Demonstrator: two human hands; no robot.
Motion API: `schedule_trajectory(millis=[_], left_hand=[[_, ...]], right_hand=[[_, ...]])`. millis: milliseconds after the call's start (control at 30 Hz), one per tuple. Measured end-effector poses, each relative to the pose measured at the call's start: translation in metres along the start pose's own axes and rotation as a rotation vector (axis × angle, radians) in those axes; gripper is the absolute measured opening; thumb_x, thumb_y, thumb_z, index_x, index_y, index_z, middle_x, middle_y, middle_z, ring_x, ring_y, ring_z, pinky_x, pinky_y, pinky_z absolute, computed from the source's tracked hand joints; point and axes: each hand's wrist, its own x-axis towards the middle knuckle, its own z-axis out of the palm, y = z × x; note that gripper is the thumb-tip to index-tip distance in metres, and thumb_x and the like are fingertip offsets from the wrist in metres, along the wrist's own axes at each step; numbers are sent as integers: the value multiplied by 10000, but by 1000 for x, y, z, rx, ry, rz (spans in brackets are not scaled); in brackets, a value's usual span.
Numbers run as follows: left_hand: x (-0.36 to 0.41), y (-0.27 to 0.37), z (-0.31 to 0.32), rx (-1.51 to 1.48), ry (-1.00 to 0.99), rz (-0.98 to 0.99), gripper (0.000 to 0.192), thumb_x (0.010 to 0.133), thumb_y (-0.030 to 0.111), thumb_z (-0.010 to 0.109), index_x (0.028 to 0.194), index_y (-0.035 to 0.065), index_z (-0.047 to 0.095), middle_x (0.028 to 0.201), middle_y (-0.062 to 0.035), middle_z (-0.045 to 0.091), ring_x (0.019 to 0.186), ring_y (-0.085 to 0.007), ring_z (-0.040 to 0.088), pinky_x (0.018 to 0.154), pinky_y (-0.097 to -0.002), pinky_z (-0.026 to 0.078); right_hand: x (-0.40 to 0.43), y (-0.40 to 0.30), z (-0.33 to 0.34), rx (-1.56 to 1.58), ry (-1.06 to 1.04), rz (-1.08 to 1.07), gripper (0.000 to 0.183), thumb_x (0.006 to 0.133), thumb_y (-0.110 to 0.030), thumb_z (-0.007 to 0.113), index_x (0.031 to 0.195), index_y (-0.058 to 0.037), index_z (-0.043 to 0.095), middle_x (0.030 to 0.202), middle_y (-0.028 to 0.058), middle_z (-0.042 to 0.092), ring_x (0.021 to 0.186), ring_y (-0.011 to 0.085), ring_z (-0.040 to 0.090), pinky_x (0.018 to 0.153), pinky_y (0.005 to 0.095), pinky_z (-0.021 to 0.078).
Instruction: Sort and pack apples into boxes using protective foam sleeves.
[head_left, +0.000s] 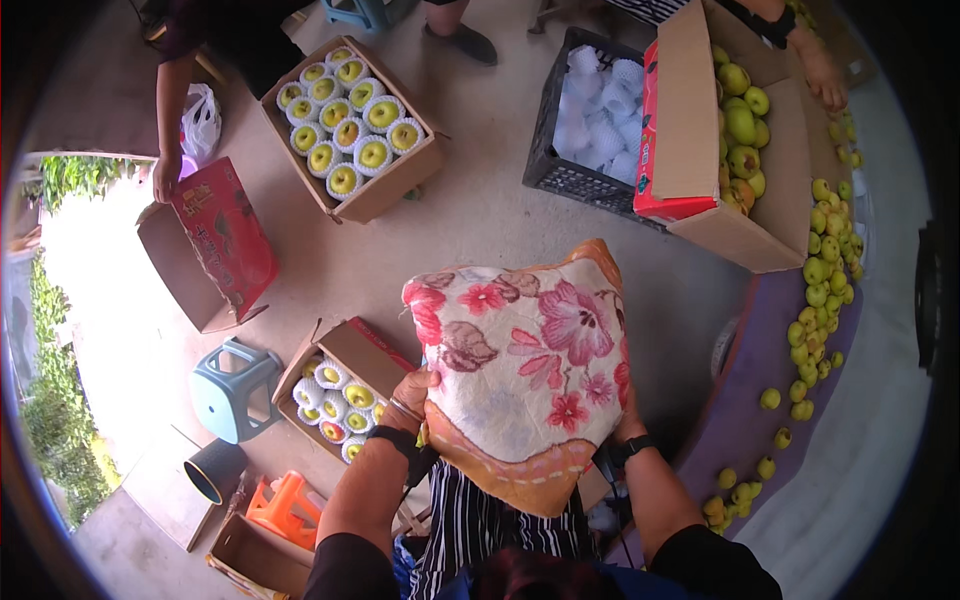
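Note:
A floral cushion (517, 360) with an orange-brown border is held up in front of my body between both hands. My left hand (409, 396) grips its left edge, thumb on the upper face. On the opposite edge is my right hand (630, 421), its fingers mostly hidden by the cushion. Just left of my left hand, a cardboard box (382, 361) holds apples in white foam net sleeves (334, 406). Another box (386, 196) of sleeved apples stands farther off on the floor.
A person's hand (166, 178) touches a red carton (225, 240). At right, another person's hand (825, 79) is near a tilted apple carton (780, 232); a black crate (592, 196) holds foam sleeves. Loose apples (817, 300) lie along the right. Blue (232, 390) and orange stools (285, 510) stand left.

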Motion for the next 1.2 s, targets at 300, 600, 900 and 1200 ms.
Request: schedule_trajectory(millis=[300,600,900,1200], left_hand=[[48,112,-19,840,558,119,701,768,419,584,1260,-7,326,1238,-147,433,1134,-286,422,963,-409,322],[-5,114,-20,-584,600,813,1216,581,563,693,1345,27,-86,1425,-166,-9,1306,-358,56,1029,-543,111],[17,195,-30,-808,346,960,1291,513,581,724,1341,160,-171,1435,-135,-13,1309,-365,2,1032,-544,106],[6,218,-63,-724,716,1105,499,824,308,522,1197,14,367,1223,-227,386,1139,-406,384,943,-564,328]], right_hand=[[140,37,37,259,53,-49,651,784,-573,471,1228,-101,414,1156,64,505,1038,247,482,913,382,367],[161,51,-14,-33,132,-60,654,780,-543,515,1245,-99,392,1235,47,425,1137,203,390,978,334,271],[39,12,-91,-904,314,54,439,856,-369,460,1161,-52,455,1100,95,505,1007,222,500,749,327,435],[-62,55,-120,-1087,337,201,207,807,-186,541,938,-30,576,781,40,559,712,123,537,579,243,448]])
